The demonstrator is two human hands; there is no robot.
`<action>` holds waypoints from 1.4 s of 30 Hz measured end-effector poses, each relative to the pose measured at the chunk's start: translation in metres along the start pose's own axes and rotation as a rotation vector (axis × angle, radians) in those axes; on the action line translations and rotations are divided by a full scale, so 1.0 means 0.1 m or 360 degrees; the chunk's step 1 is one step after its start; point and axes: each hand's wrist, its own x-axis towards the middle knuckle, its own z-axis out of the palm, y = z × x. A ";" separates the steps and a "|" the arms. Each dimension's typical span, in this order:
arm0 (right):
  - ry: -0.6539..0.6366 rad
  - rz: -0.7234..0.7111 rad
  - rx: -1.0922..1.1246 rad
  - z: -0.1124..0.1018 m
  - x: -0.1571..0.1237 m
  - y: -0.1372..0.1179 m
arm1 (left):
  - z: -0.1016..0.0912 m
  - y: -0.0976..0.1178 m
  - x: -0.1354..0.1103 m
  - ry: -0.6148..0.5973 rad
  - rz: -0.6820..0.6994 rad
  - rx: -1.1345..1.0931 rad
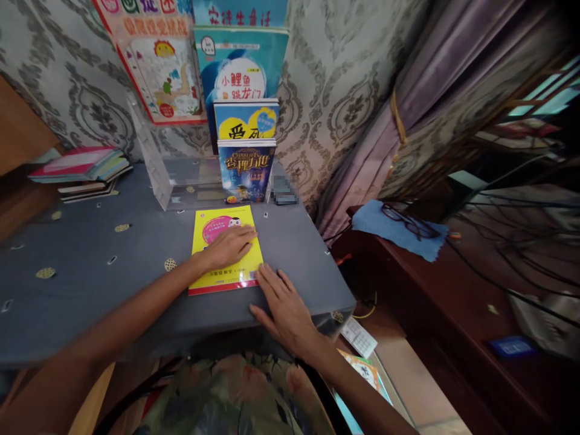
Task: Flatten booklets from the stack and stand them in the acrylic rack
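A yellow book (226,275) with a pink oval and a cartoon face on its cover lies flat near the front edge of the table. My left hand (229,246) rests flat across the middle of the cover, fingers stretched to the right. At the book's lower right corner, my right hand (285,311) lies with its fingertips touching the edge and its thumb spread apart. Just behind the book stands a clear acrylic rack (158,175). A dark blue book (247,172) stands upright at the rack's front right, with several more books in tiers behind it.
Stacked books (81,166) lie at the table's back left. A red-edged picture book (165,84) stands in the rack. Right of the grey-covered table (136,260), a dark wooden desk (408,290) holds a blue cloth (394,226), glasses and cables. A purple curtain (376,133) hangs behind.
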 end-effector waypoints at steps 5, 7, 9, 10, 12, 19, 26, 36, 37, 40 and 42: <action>0.0140 0.0166 0.0250 -0.02 -0.05 0.06 | -0.03 0.55 -0.39 -0.0084 0.0156 -0.0031; 0.0148 0.0217 0.0308 -0.03 -0.06 0.07 | -0.03 0.74 -0.55 -0.0123 0.0190 -0.0032; 0.0151 0.0214 0.0320 -0.04 -0.06 0.07 | -0.02 0.88 -0.67 -0.0150 0.0189 0.0008; 0.0149 0.0195 0.0309 -0.04 -0.05 0.07 | -0.02 0.93 -0.73 -0.0161 0.0183 0.0037; 0.0124 0.0140 0.0254 -0.05 -0.03 0.07 | -0.02 0.97 -0.83 -0.0162 0.0165 0.0092; -0.0039 -0.0041 0.0114 -0.09 0.00 0.06 | -0.13 0.76 -1.42 0.0069 0.0099 0.0206; -0.0047 -0.0015 0.0266 -0.13 0.08 0.15 | -0.41 0.48 -1.89 0.0233 -0.0112 0.0052; -0.0335 0.0057 0.0116 -0.08 0.82 0.37 | -0.32 0.08 -1.42 0.0266 -0.0523 -0.0054; -0.0342 0.0087 0.0099 -0.04 0.94 0.40 | -0.30 0.01 -1.34 0.0262 -0.0549 -0.0051; -0.0326 0.0222 0.0040 0.07 1.27 0.51 | -0.25 -0.19 -1.12 0.0251 -0.0667 0.0016; -0.0296 0.0313 0.0003 0.16 1.43 0.57 | -0.23 -0.30 -0.98 0.0237 -0.0782 0.0045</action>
